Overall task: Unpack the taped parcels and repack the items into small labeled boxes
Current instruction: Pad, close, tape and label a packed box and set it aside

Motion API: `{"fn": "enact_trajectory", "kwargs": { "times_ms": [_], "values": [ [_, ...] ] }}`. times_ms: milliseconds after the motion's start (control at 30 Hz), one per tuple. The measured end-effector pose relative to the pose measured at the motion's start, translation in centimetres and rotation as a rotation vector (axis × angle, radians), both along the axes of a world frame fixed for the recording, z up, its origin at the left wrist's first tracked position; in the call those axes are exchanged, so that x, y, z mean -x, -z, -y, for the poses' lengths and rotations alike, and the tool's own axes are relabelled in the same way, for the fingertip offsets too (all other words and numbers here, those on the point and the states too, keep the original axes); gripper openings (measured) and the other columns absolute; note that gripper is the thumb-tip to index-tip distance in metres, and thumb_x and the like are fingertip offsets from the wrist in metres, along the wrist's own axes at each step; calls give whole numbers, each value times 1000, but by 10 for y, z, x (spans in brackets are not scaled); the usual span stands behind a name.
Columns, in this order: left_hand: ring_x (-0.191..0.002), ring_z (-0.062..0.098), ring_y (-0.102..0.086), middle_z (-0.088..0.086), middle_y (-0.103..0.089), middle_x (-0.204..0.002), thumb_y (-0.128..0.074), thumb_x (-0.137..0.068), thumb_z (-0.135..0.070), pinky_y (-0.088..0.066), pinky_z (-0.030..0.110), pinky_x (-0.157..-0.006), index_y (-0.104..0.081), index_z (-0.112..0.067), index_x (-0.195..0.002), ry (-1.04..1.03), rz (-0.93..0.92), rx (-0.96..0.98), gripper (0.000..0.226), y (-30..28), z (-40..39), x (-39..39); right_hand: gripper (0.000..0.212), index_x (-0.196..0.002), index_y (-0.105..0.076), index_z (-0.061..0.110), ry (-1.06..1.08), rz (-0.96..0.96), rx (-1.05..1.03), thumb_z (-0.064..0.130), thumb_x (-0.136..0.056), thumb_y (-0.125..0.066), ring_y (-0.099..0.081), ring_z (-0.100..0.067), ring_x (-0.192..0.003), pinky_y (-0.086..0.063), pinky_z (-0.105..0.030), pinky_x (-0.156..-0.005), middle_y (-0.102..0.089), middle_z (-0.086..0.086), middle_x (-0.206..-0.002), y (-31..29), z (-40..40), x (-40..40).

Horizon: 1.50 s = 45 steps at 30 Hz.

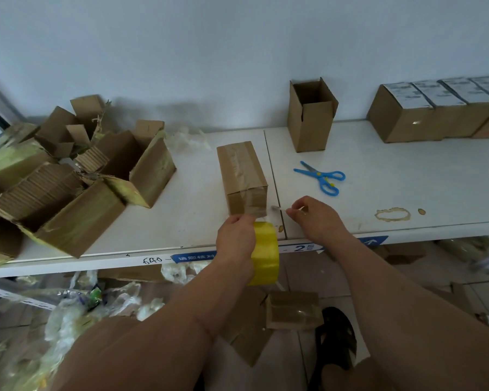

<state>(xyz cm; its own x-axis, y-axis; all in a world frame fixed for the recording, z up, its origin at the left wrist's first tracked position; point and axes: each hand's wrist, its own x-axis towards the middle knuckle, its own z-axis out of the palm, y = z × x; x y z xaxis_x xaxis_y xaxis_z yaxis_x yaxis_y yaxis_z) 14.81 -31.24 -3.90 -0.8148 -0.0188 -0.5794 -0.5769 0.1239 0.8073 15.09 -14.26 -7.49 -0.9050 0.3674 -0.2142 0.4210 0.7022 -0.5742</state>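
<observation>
A white shelf [378,193] holds torn, opened cartons [76,176] far left of the fingers, blue scissors [321,177] just beyond the right hand, an open upright box [311,117] further back, and labeled boxes [435,111] at far right. A taped small box [242,176] lies just ahead of both hands. The left hand [235,241] grips a yellow tape roll [264,253] at the box's near end. The right hand [316,218] pinches a thin tape strip [278,208] between curled fingers, beside the box.

Bare forearms, no sleeves, black perforated sandal [336,337]
</observation>
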Motion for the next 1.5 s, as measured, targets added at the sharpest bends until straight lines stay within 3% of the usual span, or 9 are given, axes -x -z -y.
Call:
{"fn": "enact_trajectory", "kwargs": {
  "times_ms": [267,433,533,633,767,933,1167,1367,1500],
  "values": [
    [-82,19,-51,2,-52,-95,-50,-100,-30,-38,29,-58,-52,-24,-111,20,-21,-3,13,-3,3,2,25,-107,-64,26,13,-44,-191,45,-96,-51,-49,-24,-107,-44,-39,-89,-59,-1,-108,13,-9,-1],
    [-90,25,-53,6,-54,-100,-53,-99,-30,-45,35,-73,-57,-24,-109,9,14,-21,13,-5,6,-1,23,-109,-64,27,26,-14,-243,43,-96,-53,-46,-25,-110,-40,-38,-90,-55,-2,-110,17,-7,2],
    [-90,25,-52,6,-54,-100,-54,-98,-31,-45,39,-78,-55,-28,-99,-1,22,-27,4,-7,10,-2,28,-109,-64,24,92,-264,-50,46,-94,-54,-46,-22,-117,-39,-40,-97,-58,0,-116,4,-2,10],
    [-93,25,-54,4,-56,-101,-53,-98,-32,-47,38,-79,-58,-26,-109,-2,6,-20,13,-6,11,-1,35,-123,-62,27,-62,-472,71,43,-92,-60,-35,-10,-130,-26,-34,-110,-50,9,-133,-26,17,19],
    [-98,26,-59,4,-62,-102,-54,-96,-32,-51,45,-91,-62,-25,-104,-6,1,-25,13,-4,13,0,51,-137,-52,35,-311,-403,57,50,-88,-62,-20,-11,-144,-19,-36,-115,-33,13,-154,-40,36,32],
    [-99,30,-62,7,-65,-107,-57,-93,-34,-53,51,-93,-64,-26,-100,15,13,-31,12,-1,15,0,41,-127,-59,38,-385,-361,29,45,-87,-66,-31,-13,-136,-30,-37,-112,-35,16,-150,-24,38,44],
    [-94,24,-57,4,-60,-104,-55,-97,-31,-48,33,-70,-61,-30,-96,55,5,-46,6,-9,29,2,39,-116,-58,34,-376,-430,42,37,-81,-75,-44,-19,-121,-48,-43,-99,-34,16,-140,-15,44,47],
    [-103,29,-63,4,-66,-110,-64,-90,-39,-54,53,-92,-70,-33,-99,43,-25,-80,13,-17,56,6,45,-117,-56,32,-339,-429,-9,39,-79,-78,-38,-19,-121,-46,-40,-102,-29,11,-137,-13,51,52],
    [-96,24,-64,3,-65,-102,-61,-96,-34,-58,43,-84,-69,-28,-99,67,-107,-119,11,-20,71,16,48,-118,-56,31,-307,-413,-55,41,-77,-79,-37,-18,-122,-44,-35,-100,-30,7,-138,-17,53,53]
  ]
}}
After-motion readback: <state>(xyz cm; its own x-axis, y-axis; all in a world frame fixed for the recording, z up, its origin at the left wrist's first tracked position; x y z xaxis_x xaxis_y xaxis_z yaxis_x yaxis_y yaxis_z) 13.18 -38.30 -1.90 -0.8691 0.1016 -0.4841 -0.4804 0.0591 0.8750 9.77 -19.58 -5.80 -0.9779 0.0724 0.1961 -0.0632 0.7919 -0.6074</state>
